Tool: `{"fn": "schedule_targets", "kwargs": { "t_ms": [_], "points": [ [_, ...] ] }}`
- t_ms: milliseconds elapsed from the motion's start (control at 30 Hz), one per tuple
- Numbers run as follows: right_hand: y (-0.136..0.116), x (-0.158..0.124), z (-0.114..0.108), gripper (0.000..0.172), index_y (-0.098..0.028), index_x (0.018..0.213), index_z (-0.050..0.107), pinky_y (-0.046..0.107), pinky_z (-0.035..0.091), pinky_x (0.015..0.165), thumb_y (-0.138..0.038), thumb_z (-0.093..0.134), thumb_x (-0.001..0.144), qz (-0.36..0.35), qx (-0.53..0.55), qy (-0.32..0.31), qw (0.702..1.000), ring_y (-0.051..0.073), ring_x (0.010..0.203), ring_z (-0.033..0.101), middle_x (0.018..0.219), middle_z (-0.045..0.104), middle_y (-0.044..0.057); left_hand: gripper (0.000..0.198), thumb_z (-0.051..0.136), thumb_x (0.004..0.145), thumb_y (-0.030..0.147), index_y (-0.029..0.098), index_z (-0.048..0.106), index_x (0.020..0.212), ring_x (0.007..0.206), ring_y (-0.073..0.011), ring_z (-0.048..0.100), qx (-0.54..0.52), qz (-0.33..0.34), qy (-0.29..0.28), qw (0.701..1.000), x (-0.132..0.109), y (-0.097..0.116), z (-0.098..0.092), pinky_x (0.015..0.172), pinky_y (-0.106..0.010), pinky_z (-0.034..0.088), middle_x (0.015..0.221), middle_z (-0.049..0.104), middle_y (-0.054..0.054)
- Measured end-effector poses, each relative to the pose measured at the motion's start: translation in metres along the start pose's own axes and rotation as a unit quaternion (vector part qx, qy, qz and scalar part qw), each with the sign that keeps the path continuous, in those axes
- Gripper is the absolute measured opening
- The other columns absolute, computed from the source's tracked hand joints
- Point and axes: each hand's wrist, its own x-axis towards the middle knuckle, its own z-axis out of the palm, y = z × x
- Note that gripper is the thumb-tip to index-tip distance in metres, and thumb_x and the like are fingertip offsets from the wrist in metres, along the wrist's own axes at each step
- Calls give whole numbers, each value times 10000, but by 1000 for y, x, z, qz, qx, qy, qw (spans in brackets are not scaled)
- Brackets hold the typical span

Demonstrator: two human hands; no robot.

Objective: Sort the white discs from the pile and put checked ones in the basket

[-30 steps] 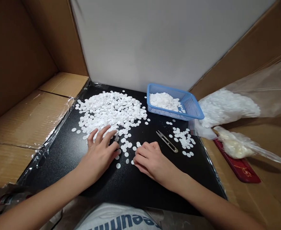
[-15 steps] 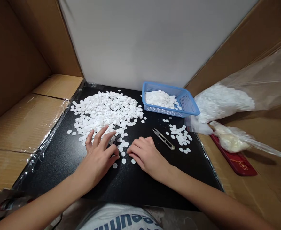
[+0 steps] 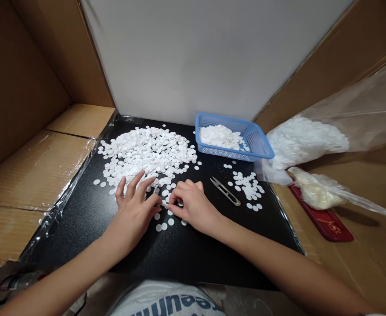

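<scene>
A large heap of small white round discs (image 3: 149,149) lies on the black tabletop (image 3: 193,259), with loose discs scattered at its near side. My left hand (image 3: 135,210) rests at the heap's near edge, its fingers spread and its thumb and index tips a little apart. Close to its right, my right hand (image 3: 194,206) bends over the loose discs, thumb and index drawn together in a pinch. Whatever is between those fingertips is too small to make out. Several single discs (image 3: 164,226) lie just below the two hands.
Right of my hands lie thread snips (image 3: 225,192) and a smaller group of discs (image 3: 249,186). Behind them stands a blue basket (image 3: 258,142) holding more discs. Farther right are a clear bag of white pieces (image 3: 306,140), a knotted bag (image 3: 321,193) and a red case (image 3: 331,226). Cardboard flanks both sides.
My right hand has shifted slightly up and left, bringing its thumb and index closer to my left hand. A few loose discs between the hands have moved.
</scene>
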Motion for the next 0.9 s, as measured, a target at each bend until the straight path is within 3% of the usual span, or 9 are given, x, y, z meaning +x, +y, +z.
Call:
{"fn": "schedule_targets", "kwargs": {
  "t_ms": [333,533,700,800,900],
  "points": [
    [6,-20,-23,185,-198,743,629,348,306,789,-260,732,884,70,-2,-75,995,193,839,528,767,598,-12,145,731,811,100,186,619,845,1461,-410,289,0,19,-42,999,19,-3,13,1169,-675,131,1404,532,-160],
    [15,-31,-31,143,-213,804,584,348,319,787,-204,674,915,59,-69,-8,996,185,796,539,788,608,-15,119,708,856,147,198,606,822,1490,-356,255,-21,51,-18,998,9,-1,4,1204,-602,83,1445,526,-133],
    [45,-45,-46,133,-223,850,602,345,308,738,-257,557,970,64,-113,62,990,204,768,552,762,607,6,135,693,889,206,226,639,767,1485,-324,277,-62,49,-17,997,-1,-1,-3,1215,-565,52,1425,562,-64],
    [69,-51,-52,133,-216,892,606,353,294,730,-263,517,979,77,-186,134,970,227,795,555,821,630,38,66,684,895,224,222,654,836,1461,-349,320,-46,32,-17,998,3,1,2,1201,-590,104,1383,581,-107],
    [87,-50,-52,51,-211,933,600,354,297,731,-256,577,944,104,-216,141,961,245,825,571,861,641,48,70,700,868,206,205,633,890,1468,-371,300,-24,34,-28,999,9,5,11,1197,-604,117,1401,552,-148]
  ]
}}
